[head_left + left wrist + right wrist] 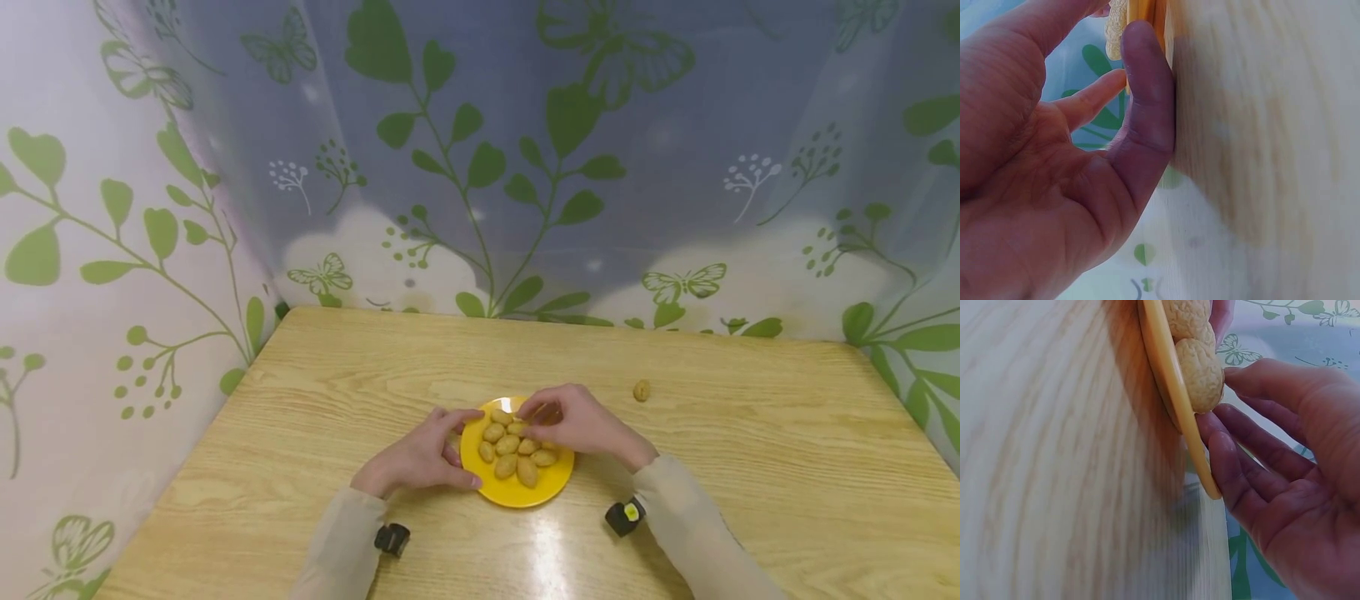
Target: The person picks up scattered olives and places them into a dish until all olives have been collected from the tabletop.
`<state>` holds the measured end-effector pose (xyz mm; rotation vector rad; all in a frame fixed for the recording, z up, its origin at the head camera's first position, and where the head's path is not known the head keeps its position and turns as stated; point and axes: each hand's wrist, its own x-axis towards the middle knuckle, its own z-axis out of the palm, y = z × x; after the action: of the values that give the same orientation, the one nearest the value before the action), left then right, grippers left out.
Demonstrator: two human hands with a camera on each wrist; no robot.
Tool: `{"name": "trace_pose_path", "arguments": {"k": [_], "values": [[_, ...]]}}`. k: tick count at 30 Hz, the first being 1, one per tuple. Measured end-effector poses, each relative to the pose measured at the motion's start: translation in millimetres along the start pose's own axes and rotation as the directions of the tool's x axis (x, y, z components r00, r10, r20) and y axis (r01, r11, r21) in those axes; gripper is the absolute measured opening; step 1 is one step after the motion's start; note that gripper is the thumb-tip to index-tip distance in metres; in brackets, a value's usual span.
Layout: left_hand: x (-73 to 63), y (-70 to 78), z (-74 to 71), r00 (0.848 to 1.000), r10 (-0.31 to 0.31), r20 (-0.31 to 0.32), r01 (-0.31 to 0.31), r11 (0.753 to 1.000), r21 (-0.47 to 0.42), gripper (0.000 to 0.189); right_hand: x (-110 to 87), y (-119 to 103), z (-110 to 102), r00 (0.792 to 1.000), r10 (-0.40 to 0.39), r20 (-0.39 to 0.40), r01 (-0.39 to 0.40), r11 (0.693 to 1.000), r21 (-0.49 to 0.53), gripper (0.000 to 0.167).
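A round yellow plate (517, 497) lies on the table with several tan, wrinkled walnuts (507, 444) in its middle. My left hand (420, 454) holds the plate's left side, its thumb and forefinger spread along the rim. In the left wrist view, a bent finger rests low beside the plate's edge. Over the plate's upper right, my right hand (577, 421) pinches a walnut among the others. In the right wrist view, its thumb meets a walnut (1199, 375) near the rim while other fingers lie close to the plate's edge. The right hand partly hides the walnuts there.
One loose walnut (641, 390) lies on the wooden table (360, 367), to the right of and beyond the plate. A patterned curtain (480, 167) with leaves and butterflies hangs along the table's back, left and right sides.
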<state>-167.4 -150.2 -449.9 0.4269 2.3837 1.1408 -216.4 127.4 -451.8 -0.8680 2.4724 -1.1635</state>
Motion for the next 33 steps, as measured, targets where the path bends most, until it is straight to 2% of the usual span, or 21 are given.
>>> {"name": "trace_pose_path", "arguments": {"k": [6,15,33], "values": [[0.1,0.3,0.1,1.0,-0.005,0.004,0.005,1.0,-0.005,0.088,-3.5,0.1,-2.2,1.0,0.008,-0.023,-0.007,1.0,0.029,0.018],[0.6,2.2,-0.1,1.0,-0.025,0.002,0.025,1.0,-0.004,0.089,-10.9,6.5,-7.5,0.996,-0.02,-0.081,0.024,0.998,0.05,0.018],[0.3,1.4,0.7,1.0,-0.012,0.002,0.012,1.0,0.005,0.089,-34.8,17.3,-24.2,0.987,-0.011,-0.159,0.021,0.998,0.065,0.027]]}}
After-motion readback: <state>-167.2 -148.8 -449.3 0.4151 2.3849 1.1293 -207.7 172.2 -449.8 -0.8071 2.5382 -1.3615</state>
